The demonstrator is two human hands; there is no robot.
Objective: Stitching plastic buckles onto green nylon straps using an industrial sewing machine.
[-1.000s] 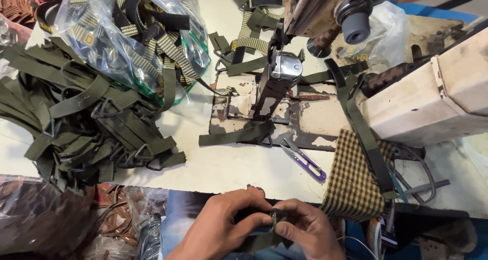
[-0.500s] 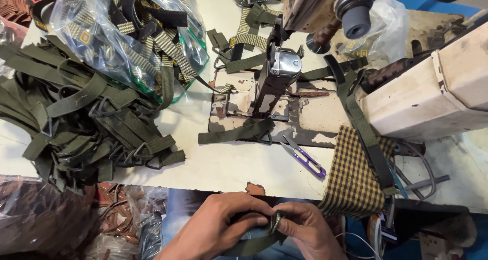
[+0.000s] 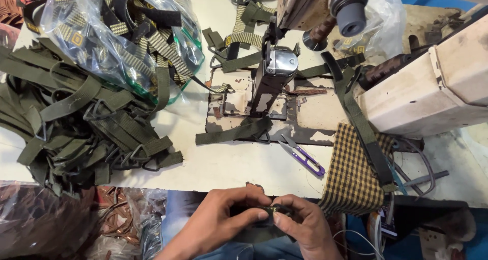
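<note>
We pinch a short olive webbing strap (image 3: pixel 274 209) between left hand (image 3: pixel 218 219) and right hand (image 3: pixel 305 224), closed on it below the surface (image 3: pixel 229 163) edge; it looks light, limp, best gripped near its fold.

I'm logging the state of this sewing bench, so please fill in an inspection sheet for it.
Surface: white worn tabletop, paint chipped around the sewing machine.
Job's things: small olive webbing strap piece pinched between both hands.
Clutter: pile of olive straps with metal rings; clear plastic bag of patterned straps; purple thread snips; checked brown cloth.
Hands: left hand and right hand close together at the table edge.
Cables: thin wires below the right hand.
Surroundings: plastic bags under the table.
</note>
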